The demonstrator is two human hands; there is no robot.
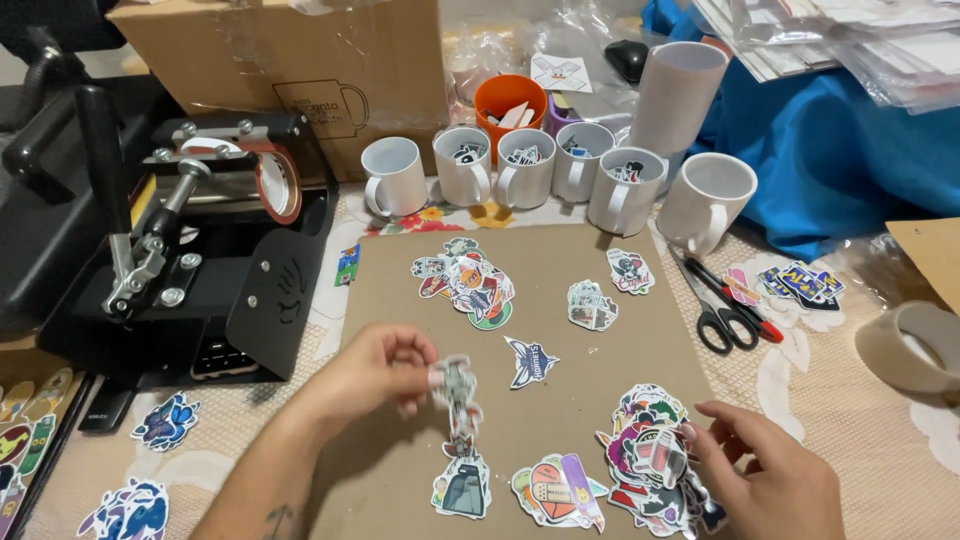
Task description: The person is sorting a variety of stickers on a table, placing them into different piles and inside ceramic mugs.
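Observation:
My left hand (pixel 378 368) pinches a small cut-out sticker (pixel 455 385) above a brown cardboard sheet (pixel 560 285). My right hand (pixel 768 472) rests its fingertips on a thick pile of colourful stickers (pixel 650 460) at the sheet's lower right. A star-shaped sticker (pixel 529 360) lies alone in the middle. Another pile of stickers (pixel 467 281) sits near the sheet's top, with two small groups (pixel 592 305) to its right. More stickers (pixel 462 487) lie at the bottom edge below my left hand.
Several white mugs (pixel 393 176) line the sheet's far edge, some holding cut-outs, with an orange cup (pixel 509 100) behind. A black mug heat press (pixel 200 240) stands left. Scissors (pixel 722 305) and a tape roll (pixel 912 345) lie right. A cardboard box (pixel 290 60) and blue cloth (pixel 830 150) sit behind.

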